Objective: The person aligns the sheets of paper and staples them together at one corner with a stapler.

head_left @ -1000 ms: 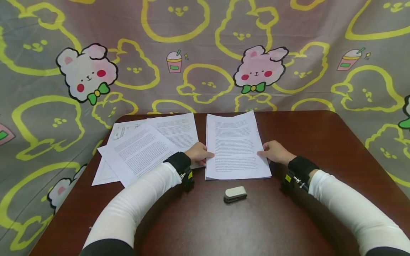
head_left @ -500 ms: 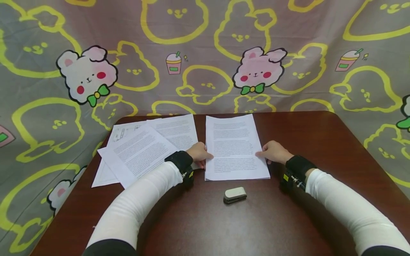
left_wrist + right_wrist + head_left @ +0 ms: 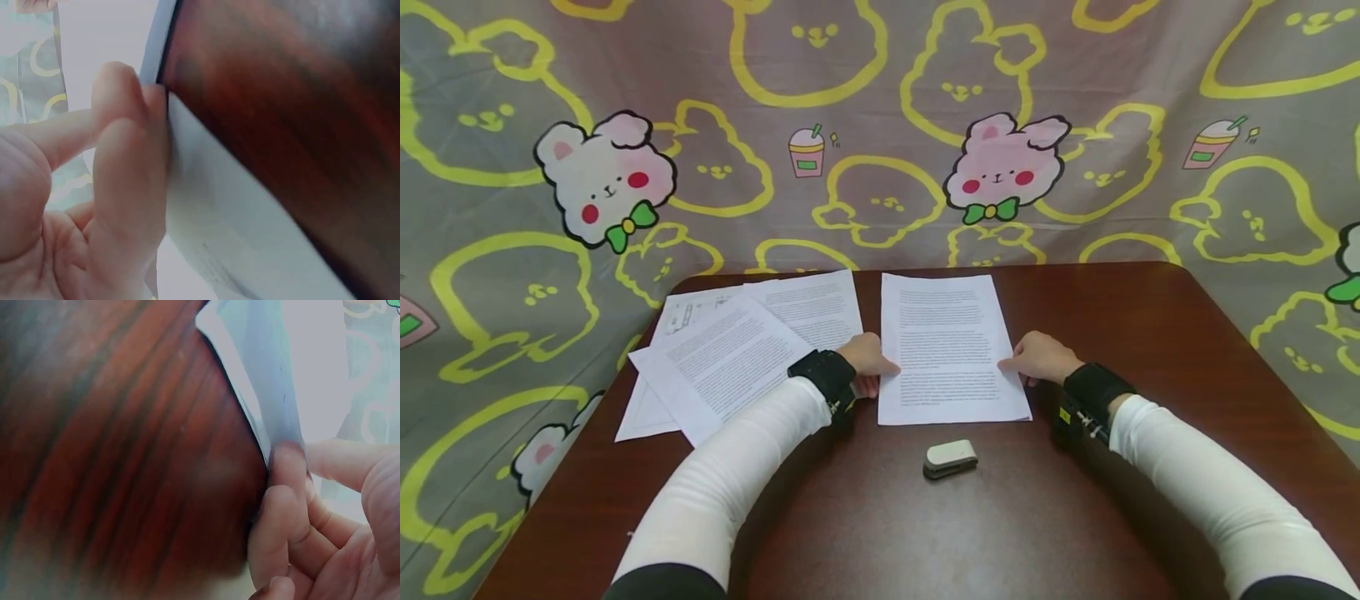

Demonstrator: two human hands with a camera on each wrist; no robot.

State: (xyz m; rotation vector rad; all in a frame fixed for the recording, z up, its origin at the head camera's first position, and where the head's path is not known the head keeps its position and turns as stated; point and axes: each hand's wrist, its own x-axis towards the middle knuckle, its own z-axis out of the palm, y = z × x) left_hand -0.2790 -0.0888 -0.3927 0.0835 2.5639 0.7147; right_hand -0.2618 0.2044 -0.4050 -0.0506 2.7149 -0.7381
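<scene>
A stack of printed paper sheets (image 3: pixel 947 346) lies between both hands in the head view, its edges nearly even. My left hand (image 3: pixel 867 358) pinches the left edge, thumb on top and curled fingers below. On the opposite edge, my right hand (image 3: pixel 1042 358) pinches the stack the same way. In the left wrist view the fingers (image 3: pixel 128 181) bend against the paper edge, and a sheet (image 3: pixel 219 206) slants beside them. The right wrist view has fingertips (image 3: pixel 289 465) under the sheets (image 3: pixel 269 375). A small white-and-dark stapler (image 3: pixel 951 458) lies just in front of the stack.
Several loose printed sheets (image 3: pixel 722 358) overlap at the left of the brown table (image 3: pixel 1120 308), partly behind the left forearm. A patterned cloth (image 3: pixel 880 108) hangs behind the table's far edge.
The stack's far edge has come down and straightened, and its sheets look more even. Both hands keep their grip, with the right moving slightly inward. The stapler stays put.
</scene>
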